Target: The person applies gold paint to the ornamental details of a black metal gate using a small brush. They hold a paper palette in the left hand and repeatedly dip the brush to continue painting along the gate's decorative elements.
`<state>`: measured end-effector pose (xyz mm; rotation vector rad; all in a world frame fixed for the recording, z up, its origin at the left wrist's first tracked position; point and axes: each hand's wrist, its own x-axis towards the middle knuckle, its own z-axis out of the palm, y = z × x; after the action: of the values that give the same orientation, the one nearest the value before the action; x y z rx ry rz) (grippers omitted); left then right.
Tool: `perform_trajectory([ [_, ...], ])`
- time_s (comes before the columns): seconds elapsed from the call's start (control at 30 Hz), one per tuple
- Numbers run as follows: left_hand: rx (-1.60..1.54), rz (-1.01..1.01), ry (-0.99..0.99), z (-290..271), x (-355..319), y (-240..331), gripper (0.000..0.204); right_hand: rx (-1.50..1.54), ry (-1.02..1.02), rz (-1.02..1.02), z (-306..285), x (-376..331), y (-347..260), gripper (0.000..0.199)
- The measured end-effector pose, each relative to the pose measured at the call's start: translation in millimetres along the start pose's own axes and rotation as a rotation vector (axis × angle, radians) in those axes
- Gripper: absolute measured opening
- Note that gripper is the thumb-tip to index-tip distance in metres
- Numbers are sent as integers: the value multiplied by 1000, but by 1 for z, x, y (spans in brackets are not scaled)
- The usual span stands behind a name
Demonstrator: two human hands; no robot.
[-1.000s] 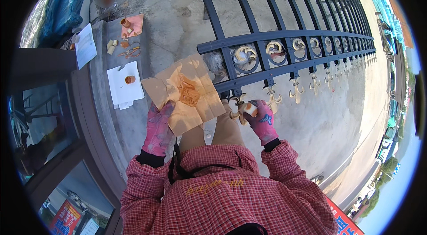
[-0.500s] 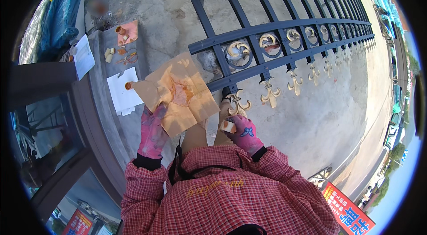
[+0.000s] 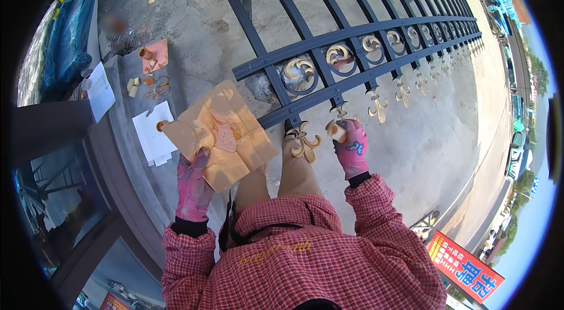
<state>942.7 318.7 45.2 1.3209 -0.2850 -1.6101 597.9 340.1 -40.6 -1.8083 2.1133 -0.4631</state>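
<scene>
In pink gloves, my left hand (image 3: pixel 194 184) grips the lower left edge of a brown cardboard sheet (image 3: pixel 247 163), whose middle carries a pinkish-gold smear. Between the fingers of my right hand (image 3: pixel 355 150) is a small cream sponge block (image 3: pixel 336 130) with a brown stain. Both are just below a gold finial (image 3: pixel 339 111) on the dark metal fence (image 3: pixel 346 86); I cannot tell whether sponge and finial touch. Closer to my legs, another gold finial (image 3: pixel 304 144) sticks out from the rail.
At left, a grey ledge holds white paper sheets (image 3: pixel 154 134), orange-handled scissors (image 3: pixel 157 90), cream sponge pieces (image 3: pixel 133 88) and a brown cup (image 3: pixel 145 53) on orange paper. A small roll end (image 3: pixel 161 126) shows by the cardboard. The fence runs away to the right.
My right hand has moved up and to the right with the sponge, from beside the nearest finial to the second one. The cardboard stays in my left hand; the whole view has shifted slightly.
</scene>
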Motion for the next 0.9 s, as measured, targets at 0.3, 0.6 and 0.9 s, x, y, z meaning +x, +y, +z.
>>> perform_trajectory([
  [0.3, 17, -13, -21, 6, 5, -1, 50, 15, -128, 527, -26, -56, 78, 37],
  [0.6, 17, 8, -3, 25, 1, -6, 48, -316, -51, 236, -34, 13, 88, 40],
  [0.9, 19, 48, 5, 67, -19, -23, 50, -87, -8, 32, -45, 54, 95, 39],
])
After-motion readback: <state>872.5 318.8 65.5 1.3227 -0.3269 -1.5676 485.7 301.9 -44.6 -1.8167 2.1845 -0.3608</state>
